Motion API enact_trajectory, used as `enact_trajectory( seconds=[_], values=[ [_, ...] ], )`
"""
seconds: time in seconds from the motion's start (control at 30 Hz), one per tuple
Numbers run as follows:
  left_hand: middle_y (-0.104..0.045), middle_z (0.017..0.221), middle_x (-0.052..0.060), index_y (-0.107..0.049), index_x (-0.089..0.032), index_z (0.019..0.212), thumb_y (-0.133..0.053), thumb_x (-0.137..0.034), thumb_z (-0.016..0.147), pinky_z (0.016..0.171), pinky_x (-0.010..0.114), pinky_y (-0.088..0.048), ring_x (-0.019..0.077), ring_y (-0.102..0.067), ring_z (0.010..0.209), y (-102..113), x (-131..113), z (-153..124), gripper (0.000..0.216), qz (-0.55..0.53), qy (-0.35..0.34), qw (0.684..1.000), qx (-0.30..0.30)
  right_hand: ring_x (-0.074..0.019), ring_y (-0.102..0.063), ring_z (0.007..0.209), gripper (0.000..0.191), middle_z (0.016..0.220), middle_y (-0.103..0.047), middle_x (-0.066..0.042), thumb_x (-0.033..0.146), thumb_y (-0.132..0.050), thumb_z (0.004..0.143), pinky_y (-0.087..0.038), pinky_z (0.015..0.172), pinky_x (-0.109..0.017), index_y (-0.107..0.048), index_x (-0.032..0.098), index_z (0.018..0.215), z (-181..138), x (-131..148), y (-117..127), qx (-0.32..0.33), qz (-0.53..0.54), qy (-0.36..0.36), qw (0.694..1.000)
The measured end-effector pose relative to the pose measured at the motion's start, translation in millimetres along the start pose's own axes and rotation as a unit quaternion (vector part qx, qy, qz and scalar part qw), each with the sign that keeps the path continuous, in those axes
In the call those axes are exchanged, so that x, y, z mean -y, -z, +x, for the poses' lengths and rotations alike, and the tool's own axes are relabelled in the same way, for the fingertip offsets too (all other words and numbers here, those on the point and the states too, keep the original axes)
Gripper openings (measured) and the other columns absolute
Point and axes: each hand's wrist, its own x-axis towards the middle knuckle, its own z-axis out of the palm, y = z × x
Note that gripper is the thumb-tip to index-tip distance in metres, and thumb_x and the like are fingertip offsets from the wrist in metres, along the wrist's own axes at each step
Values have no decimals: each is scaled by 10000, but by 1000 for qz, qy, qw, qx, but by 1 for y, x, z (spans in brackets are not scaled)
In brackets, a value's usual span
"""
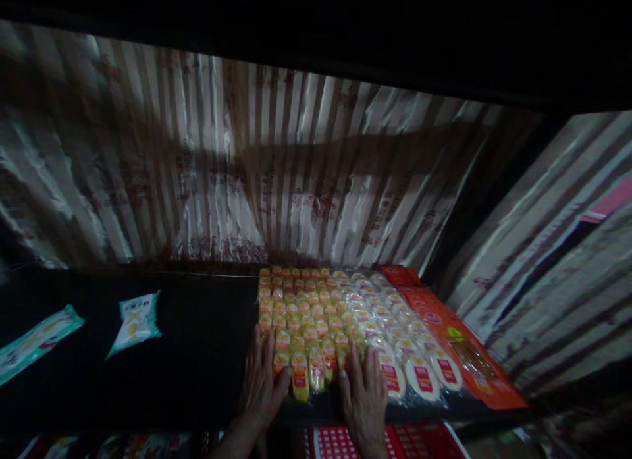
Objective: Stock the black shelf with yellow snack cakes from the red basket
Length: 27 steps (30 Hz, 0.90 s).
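Rows of small yellow wrapped snack packs (299,378) stand closely lined up on a dark shelf (197,373). My left hand (259,380) lies along the left side of these rows, its fingers stretched forward and the thumb out toward the front packs. Flat on the front right of the yellow packs rests my right hand (364,393), fingers spread, beside the round white wrapped snacks (423,378). Neither hand grips a pack. Parts of the packs under the fingers are hidden.
Orange flat packages (464,340) line the right side. Two green-and-white packets, a crumpled one (137,322) and a long one (37,340), lie on the left. Below the front edge is a red basket (336,442). Printed plastic sheeting (306,169) hangs behind.
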Motion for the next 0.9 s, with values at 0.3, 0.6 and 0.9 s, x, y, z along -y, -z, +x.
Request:
enact_trajectory(
  seconds=[0.3,0.6,0.9],
  values=[
    [-124,1541,137,-264,-178,1438,-416,-381,875,1090,464,-279,273,-153,1408,1,0,0,617,-6,-16,1000,-12,-331,-204,1379,569,1542,-137,-90,395,-251,951,-308,1028,-545,-87,246,1475,3,-1,-3,-7,34,-6,999],
    [-147,1532,161,-222,-176,1449,-383,-357,896,1083,485,-294,277,-169,1403,4,4,-1,604,2,-50,998,-27,-292,-167,1398,530,1527,-175,-127,320,-269,952,-291,1050,-567,-164,214,1461,-14,-4,2,-4,164,-119,979],
    [-148,1530,168,-191,-146,1454,-345,-377,908,1090,477,-289,269,-146,1409,2,9,-2,612,15,-51,998,-25,-298,-347,1314,497,1405,-400,-186,383,-351,931,-358,1009,-533,-377,154,1370,-27,-24,3,-7,155,-152,976]
  ],
)
